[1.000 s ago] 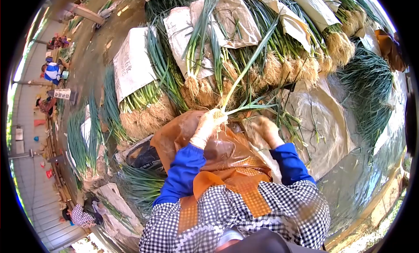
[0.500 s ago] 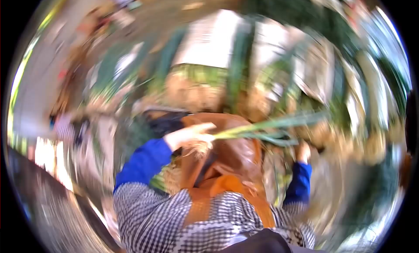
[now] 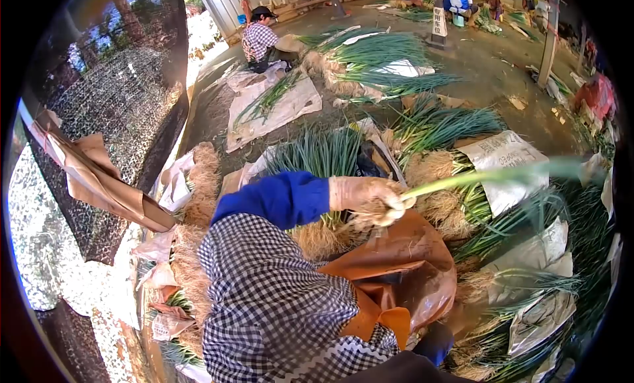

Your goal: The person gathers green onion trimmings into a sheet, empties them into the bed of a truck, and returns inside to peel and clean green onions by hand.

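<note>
My left hand (image 3: 373, 198) is closed on the root end of a few green onions (image 3: 475, 177), whose leaves stretch to the right and blur at their tips. Pale roots dangle under its fingers. It hovers beside the brown apron (image 3: 419, 254) over my lap. Just behind that hand stands an upright bunch of green onions (image 3: 317, 152) with its roots toward me. My right hand is out of sight; only a bit of blue sleeve (image 3: 434, 343) shows low beside the apron.
A person (image 3: 259, 39) in a checked top sits at the back left near a laid-out sack (image 3: 277, 112). Wrapped bundles (image 3: 508, 165) lie to the right. A wooden post (image 3: 548, 39) and a sign (image 3: 439, 23) stand farther back. Dark netting (image 3: 119, 112) hangs at the left.
The view has swung to the left. My left hand still grips the green onions, now pointing right, and my right hand has dropped out of view.
</note>
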`<state>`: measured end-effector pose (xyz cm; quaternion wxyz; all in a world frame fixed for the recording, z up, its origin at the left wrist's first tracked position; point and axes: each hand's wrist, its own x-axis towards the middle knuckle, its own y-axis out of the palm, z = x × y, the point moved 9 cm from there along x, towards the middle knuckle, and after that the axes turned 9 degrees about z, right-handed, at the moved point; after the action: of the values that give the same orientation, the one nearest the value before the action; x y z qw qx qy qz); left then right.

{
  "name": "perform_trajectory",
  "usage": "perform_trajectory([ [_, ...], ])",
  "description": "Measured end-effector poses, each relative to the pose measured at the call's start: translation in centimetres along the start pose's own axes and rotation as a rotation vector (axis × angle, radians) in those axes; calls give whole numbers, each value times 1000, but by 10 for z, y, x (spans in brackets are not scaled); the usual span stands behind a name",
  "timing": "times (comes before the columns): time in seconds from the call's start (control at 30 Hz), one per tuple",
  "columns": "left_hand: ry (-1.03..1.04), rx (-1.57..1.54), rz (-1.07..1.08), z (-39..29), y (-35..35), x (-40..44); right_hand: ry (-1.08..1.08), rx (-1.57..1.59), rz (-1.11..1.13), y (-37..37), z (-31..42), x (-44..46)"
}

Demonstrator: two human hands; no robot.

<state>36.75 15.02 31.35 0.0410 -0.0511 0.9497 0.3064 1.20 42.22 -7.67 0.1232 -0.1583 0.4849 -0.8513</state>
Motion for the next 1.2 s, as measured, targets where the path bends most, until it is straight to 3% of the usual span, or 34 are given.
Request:
perform_trajectory([
  [0.1,82,-119,-93,1,6,38,412,908,399,-81,59,-27],
  [0.13,106,-260,-70,21,0,60,529,764,548,-86,42,-32],
  [0.17,95,-305,-84,44,-6,85,342,1059,264,-126,57,-37],
  [0.2,68,-356,-81,59,2,106,597,1154,216,-175,82,-51],
  [0.23,52,-390,-27,74,15,127,247,893,290,-166,56,-38],
  [0.3,73,-473,37,125,17,183,-417,285,108,-158,20,-36],
  [0.4,-110,-535,-97,228,19,224,408,551,220,-182,34,-46],
  [0.47,-189,-428,-197,277,36,227,369,611,49,-183,21,-65],
  [0.53,-371,-480,-214,328,59,215,397,645,105,-167,16,-84],
  [0.57,-488,-485,-100,344,74,211,264,692,104,-176,38,-87],
  [0.6,-443,-307,-252,351,66,199,113,744,106,-188,60,-91],
  [0.63,-433,-360,-154,358,76,202,-192,315,33,-182,68,-97],
  [0.67,-422,-416,-62,361,84,200,-179,319,36,-183,67,-103],
  [0.73,-490,-268,-163,368,67,195,-345,469,3,-191,79,-112],
  [0.77,-480,-253,-183,370,61,195,-281,431,-14,-188,71,-111],
  [0.8,-474,-240,-204,372,57,193,347,1097,402,-145,32,-97],
  [0.87,-452,-251,-181,376,55,193,553,1308,315,-137,17,-78],
  [0.93,-419,-260,-154,382,53,197,667,1193,261,-138,5,-65],
  [1.03,-370,-15,-291,379,38,195,280,148,152,-159,27,-48],
  [1.07,-374,-15,-292,374,45,195,270,168,98,-158,27,-54],
  [1.13,-309,-53,-268,363,59,202,297,672,38,-160,23,-73],
  [1.17,-346,33,-194,369,57,204,378,913,172,-162,30,-78],
  [1.2,-435,70,-255,372,51,198,378,1060,215,-184,51,-81],
])
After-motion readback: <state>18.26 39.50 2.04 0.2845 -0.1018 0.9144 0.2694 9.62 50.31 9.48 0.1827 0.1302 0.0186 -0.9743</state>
